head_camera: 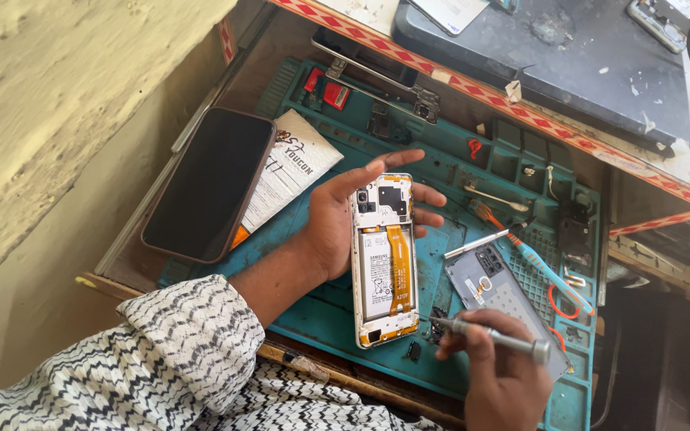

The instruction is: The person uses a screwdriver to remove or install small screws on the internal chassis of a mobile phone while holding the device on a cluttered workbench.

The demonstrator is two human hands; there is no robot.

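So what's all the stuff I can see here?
Opened phone: one, white frame, orange ribbon cable, held over the mat.
Back cover: one, grey, on the mat right of the phone.
Screwdriver: one, silver, tip by the phone's lower edge.
Repair mat: one, teal, on the workbench.
Dark phone: one, black screen, left edge of the mat.
Paper slip: one, white, beside the dark phone.
Tweezers: one, silver, above the cover.
Brush: one, blue handle, right side of the mat.
Left hand: holds the opened phone.
Right hand: grips the screwdriver.

Wooden drawer point(133, 239) carries teal mat point(329, 315), black phone point(208, 183).
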